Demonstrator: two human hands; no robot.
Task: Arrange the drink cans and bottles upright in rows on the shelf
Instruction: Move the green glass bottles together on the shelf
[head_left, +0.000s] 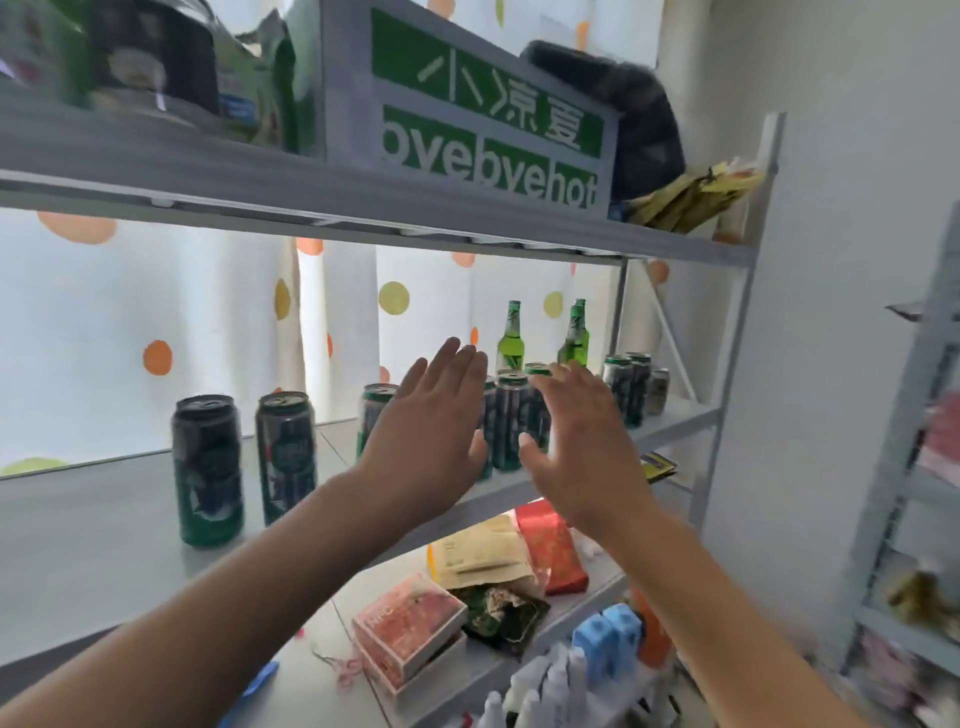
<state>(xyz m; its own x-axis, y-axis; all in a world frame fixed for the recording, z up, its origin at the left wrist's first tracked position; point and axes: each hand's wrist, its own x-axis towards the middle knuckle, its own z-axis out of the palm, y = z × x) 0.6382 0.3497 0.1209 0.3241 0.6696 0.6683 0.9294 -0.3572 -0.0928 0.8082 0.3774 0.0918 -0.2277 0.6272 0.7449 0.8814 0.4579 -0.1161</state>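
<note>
Grey shelf (130, 499) at mid-frame carries upright cans (511, 421) and green bottles (510, 338), loosely spaced. I see my left hand (436, 415) and right hand (582, 441) at centre, fingers spread, holding nothing. Rows look unfinished; left cans (208, 473) stand apart.

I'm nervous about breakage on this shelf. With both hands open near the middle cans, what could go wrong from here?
1. The left hand and right hand flank a tight cluster of cans; a push could topple one into its neighbours.
2. The green glass bottles stand right behind them and might get knocked.
3. Some cans sit near the shelf's front edge and could fall off.
</note>
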